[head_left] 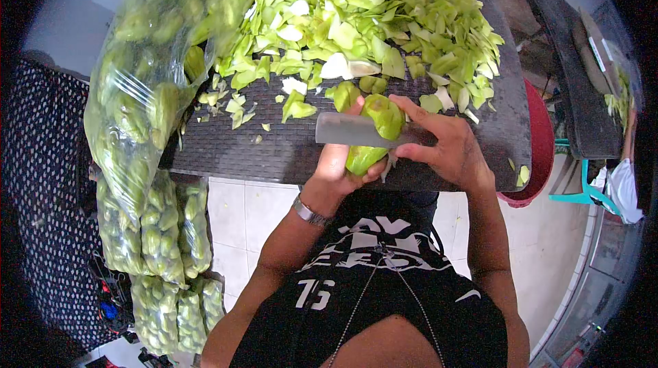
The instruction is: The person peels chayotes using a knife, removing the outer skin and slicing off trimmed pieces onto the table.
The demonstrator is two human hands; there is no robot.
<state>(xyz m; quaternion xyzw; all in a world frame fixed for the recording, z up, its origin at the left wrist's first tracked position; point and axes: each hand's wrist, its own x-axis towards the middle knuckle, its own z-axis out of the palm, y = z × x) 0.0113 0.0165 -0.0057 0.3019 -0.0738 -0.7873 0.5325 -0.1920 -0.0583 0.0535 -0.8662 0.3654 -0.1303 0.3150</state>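
Note:
My left hand (334,165), with a metal-banded watch (312,212) on its wrist, is wrapped round a green fruit (385,114) that looks like an unripe mango. In my right hand (449,145) is a knife (351,129) with a broad, blunt-ended blade. The blade lies across the fruit and hides its middle. My right fingertips are close to the fruit's right side. Just beyond, a piece of green fruit (345,96) is on the dark woven tabletop (240,152), before a big heap of pale green slices (370,11).
A clear plastic bag of green fruits (154,59) lies along the table's left side. More filled bags (161,231) are stacked below it. A red tub (538,141) stands beside the table at right, near a dark chair (576,59) and a turquoise frame (586,186).

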